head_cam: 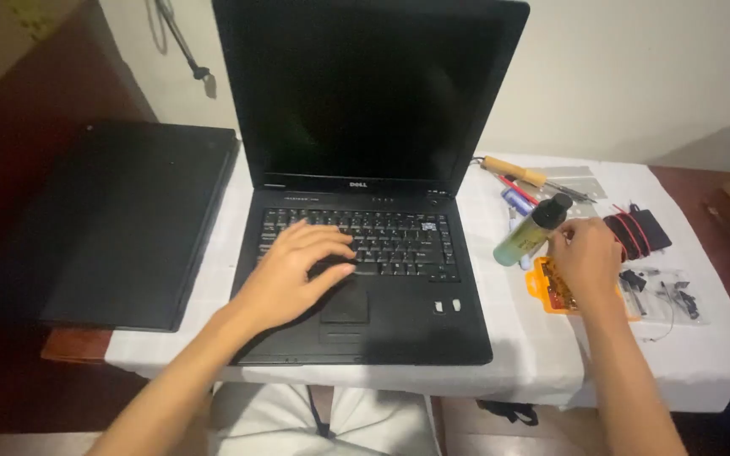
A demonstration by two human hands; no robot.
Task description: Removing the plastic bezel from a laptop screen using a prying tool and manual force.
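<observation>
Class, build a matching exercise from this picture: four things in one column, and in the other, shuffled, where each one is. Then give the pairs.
Things:
1. left hand
2. right hand
3. closed laptop
4. wooden-handled tool

Places:
A. far side of the table, right of the open laptop's screen
B. over the orange case, beside the bottle
C. on the open laptop's keyboard
D. left of the open laptop

Pairs: 1-C, 2-B, 3-D, 4-A

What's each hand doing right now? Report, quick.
Left hand: open, fingers resting on the laptop keyboard, holding nothing.
Right hand: over the orange case beside the bottle; grip cannot be told.
</observation>
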